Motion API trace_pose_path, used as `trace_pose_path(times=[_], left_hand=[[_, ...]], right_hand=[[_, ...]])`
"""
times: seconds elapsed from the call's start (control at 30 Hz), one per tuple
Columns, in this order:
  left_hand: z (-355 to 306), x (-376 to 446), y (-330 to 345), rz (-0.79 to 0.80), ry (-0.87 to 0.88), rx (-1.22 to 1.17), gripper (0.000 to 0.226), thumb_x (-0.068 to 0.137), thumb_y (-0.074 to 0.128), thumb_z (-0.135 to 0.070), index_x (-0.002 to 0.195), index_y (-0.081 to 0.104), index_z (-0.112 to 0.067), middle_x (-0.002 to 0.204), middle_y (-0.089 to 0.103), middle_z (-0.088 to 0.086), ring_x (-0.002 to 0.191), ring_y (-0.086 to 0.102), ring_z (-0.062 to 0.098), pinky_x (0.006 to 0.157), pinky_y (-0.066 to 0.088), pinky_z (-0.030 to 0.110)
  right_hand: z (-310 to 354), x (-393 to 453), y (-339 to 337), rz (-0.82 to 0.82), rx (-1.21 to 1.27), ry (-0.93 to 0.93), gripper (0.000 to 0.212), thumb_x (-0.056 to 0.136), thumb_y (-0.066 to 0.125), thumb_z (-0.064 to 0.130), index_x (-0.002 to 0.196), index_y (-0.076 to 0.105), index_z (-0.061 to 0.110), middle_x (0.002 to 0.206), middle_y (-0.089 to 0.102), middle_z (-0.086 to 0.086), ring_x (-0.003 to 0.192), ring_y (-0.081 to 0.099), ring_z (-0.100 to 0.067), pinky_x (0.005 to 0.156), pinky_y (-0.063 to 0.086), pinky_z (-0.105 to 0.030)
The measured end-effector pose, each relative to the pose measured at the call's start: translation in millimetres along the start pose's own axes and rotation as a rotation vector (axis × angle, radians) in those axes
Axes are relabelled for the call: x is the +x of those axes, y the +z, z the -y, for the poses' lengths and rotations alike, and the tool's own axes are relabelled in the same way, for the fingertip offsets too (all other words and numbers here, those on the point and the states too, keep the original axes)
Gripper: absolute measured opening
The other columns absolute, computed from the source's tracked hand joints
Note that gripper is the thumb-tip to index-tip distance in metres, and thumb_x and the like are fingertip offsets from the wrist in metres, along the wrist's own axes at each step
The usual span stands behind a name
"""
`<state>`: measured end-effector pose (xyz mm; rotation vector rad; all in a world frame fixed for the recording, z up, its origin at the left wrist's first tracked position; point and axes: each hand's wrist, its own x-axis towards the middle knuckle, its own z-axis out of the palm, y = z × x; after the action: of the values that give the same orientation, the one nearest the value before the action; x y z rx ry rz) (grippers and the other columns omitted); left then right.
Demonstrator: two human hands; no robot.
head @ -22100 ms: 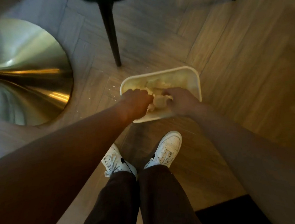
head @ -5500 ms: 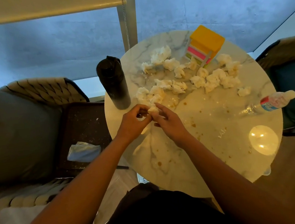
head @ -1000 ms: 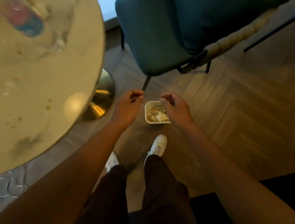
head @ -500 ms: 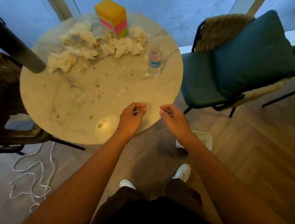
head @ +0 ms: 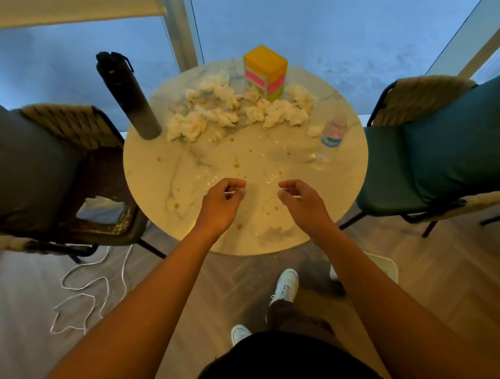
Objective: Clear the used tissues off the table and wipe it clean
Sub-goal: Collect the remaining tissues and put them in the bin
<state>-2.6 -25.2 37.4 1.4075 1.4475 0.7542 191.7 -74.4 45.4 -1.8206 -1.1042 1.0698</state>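
Both hands, left hand [head: 218, 205] and right hand [head: 300, 203], came back up from the bin empty, fingers loosely curled, apart; next grab: crumpled tissues [head: 236, 112] beside the tissue box [head: 266, 73].

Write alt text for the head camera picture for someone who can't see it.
Seen from above, a person's left hand and right hand, loosely curled and empty, hover over a round marble table dotted with brown stains. Crumpled white tissues crowd its far side near a yellow tissue box, a black flask and a small plastic bottle. Chairs flank it.
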Motion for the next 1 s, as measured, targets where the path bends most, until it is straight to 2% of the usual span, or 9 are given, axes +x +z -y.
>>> trace_pose_path(times=[0.07,0.17,0.27,0.37,0.57,0.67,0.83,0.93,1.0], left_hand=[[3,10,-9,0.008,0.005,0.033,0.013,0.099,0.062,-0.025,0.108,0.072,-0.026,0.110,0.069,-0.013,0.100,0.063,0.004,0.081,0.052,0.023],[6,27,-22,0.011,0.038,0.099,0.014,0.099,0.062,-0.022,0.109,0.071,-0.024,0.110,0.069,-0.009,0.098,0.064,0.007,0.073,0.052,0.014],[14,54,-40,0.014,0.056,0.187,0.015,0.098,0.063,-0.020,0.111,0.070,-0.020,0.111,0.069,-0.005,0.099,0.065,0.011,0.087,0.053,0.024],[22,88,-64,0.040,0.073,0.327,0.016,0.098,0.063,-0.022,0.112,0.069,-0.020,0.112,0.068,-0.001,0.099,0.066,0.015,0.089,0.055,0.033],[35,160,-102,0.035,0.010,0.522,0.021,0.098,0.061,-0.027,0.117,0.065,-0.020,0.120,0.064,0.003,0.106,0.063,0.023,0.092,0.054,0.040],[42,197,-109,0.009,0.033,0.576,0.027,0.097,0.062,-0.025,0.124,0.061,-0.023,0.129,0.058,0.002,0.112,0.060,0.024,0.094,0.053,0.041],[50,265,-111,0.002,0.123,0.623,0.044,0.094,0.061,-0.019,0.137,0.053,-0.023,0.143,0.045,0.004,0.121,0.055,0.028,0.096,0.052,0.044],[57,292,-115,0.093,0.099,0.676,0.040,0.095,0.059,-0.024,0.135,0.053,-0.022,0.137,0.047,0.009,0.115,0.058,0.033,0.092,0.052,0.046],[65,300,-123,0.138,0.133,0.644,0.031,0.095,0.058,-0.024,0.126,0.058,-0.019,0.126,0.055,0.010,0.106,0.061,0.033,0.089,0.054,0.047]], right_hand=[[6,11,6,0.035,-0.031,-0.010,0.016,0.100,0.061,0.028,0.116,0.064,0.030,0.099,0.062,0.017,0.088,0.060,0.000,0.072,0.045,-0.014],[13,36,19,0.073,-0.046,-0.025,0.017,0.100,0.061,0.027,0.117,0.064,0.029,0.100,0.063,0.014,0.086,0.060,0.001,0.065,0.045,-0.010],[24,71,36,0.083,-0.046,-0.023,0.018,0.099,0.063,0.026,0.117,0.068,0.026,0.102,0.065,0.011,0.085,0.060,0.001,0.064,0.043,-0.006],[41,106,56,0.131,-0.048,-0.034,0.018,0.099,0.062,0.025,0.117,0.068,0.023,0.101,0.064,0.012,0.084,0.058,0.007,0.064,0.042,-0.003],[70,161,94,0.244,-0.053,-0.020,0.018,0.100,0.060,0.026,0.116,0.067,0.026,0.102,0.063,0.015,0.089,0.061,0.001,0.072,0.048,-0.017],[75,172,111,0.222,-0.052,0.003,0.019,0.099,0.062,0.026,0.117,0.067,0.025,0.104,0.064,0.012,0.091,0.061,-0.005,0.077,0.047,-0.024],[79,191,140,0.190,-0.125,0.040,0.021,0.099,0.062,0.024,0.119,0.068,0.021,0.106,0.065,0.008,0.099,0.059,-0.008,0.086,0.045,-0.026],[82,197,156,0.103,-0.115,0.074,0.019,0.098,0.062,0.023,0.116,0.068,0.020,0.100,0.063,0.010,0.096,0.060,-0.008,0.086,0.045,-0.026],[85,200,168,0.057,-0.087,0.120,0.014,0.097,0.062,0.026,0.110,0.068,0.027,0.100,0.065,0.009,0.098,0.063,-0.013,0.087,0.051,-0.033]])
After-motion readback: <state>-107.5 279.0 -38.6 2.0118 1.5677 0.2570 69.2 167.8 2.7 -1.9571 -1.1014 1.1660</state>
